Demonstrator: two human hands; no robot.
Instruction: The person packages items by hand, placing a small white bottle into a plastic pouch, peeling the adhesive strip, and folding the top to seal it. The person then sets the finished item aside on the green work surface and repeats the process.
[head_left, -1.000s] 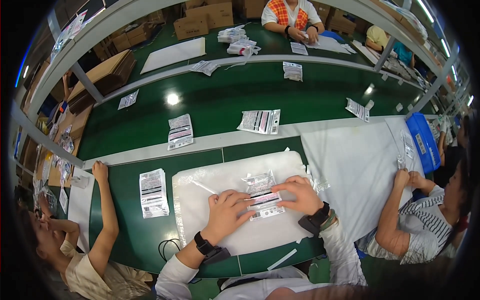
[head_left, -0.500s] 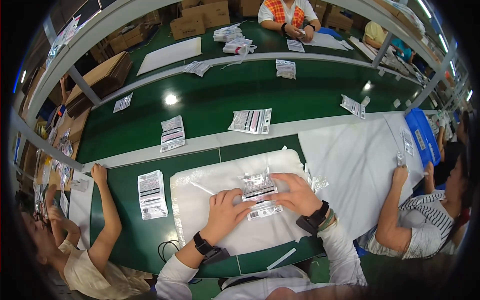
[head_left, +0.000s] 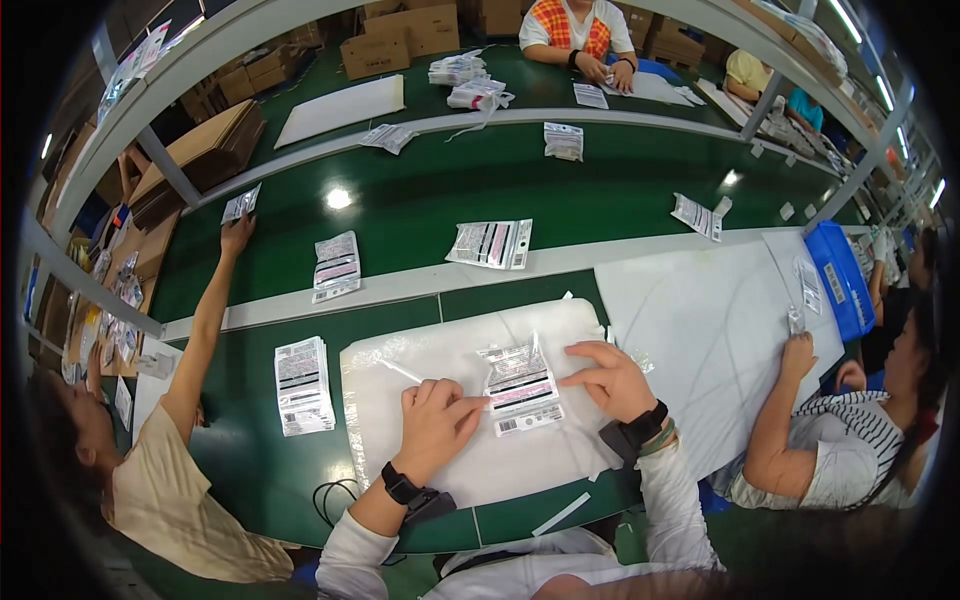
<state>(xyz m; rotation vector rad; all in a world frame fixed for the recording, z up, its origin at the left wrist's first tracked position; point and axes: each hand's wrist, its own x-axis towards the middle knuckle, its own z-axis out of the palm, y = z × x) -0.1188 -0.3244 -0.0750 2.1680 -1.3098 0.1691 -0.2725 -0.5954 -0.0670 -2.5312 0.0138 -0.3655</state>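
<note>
Pouch (head_left: 522,388): a flat, roughly rectangular packet of glossy, crinkled silvery film, printed with dark and pink bands; it lies slightly askew on the mat, between the two hands.
Left hand (head_left: 437,425): half curled, the index fingertip at the pouch's left edge; whether it pinches the film cannot be told.
Right hand (head_left: 612,382): loosely spread, grasping nothing, its index fingertip just beside the pouch's right edge.
Wrists: a black wristband (head_left: 400,487) on the left, a black strap (head_left: 640,428) on the right.
Mat (head_left: 500,475): a pale, smooth sheet with rounded corners, its left margin covered by shiny clear tape.
Stack (head_left: 304,386): similar flat packets, piled neatly left of the mat on the green tabletop (head_left: 240,400).
Far surface (head_left: 420,195): glossy dark green, reflecting a lamp as a bright spot, with scattered packets.
Co-worker's hand (head_left: 237,235): at left, touching a packet (head_left: 240,204).
Bin (head_left: 840,280): blue and box-shaped, at right.
</note>
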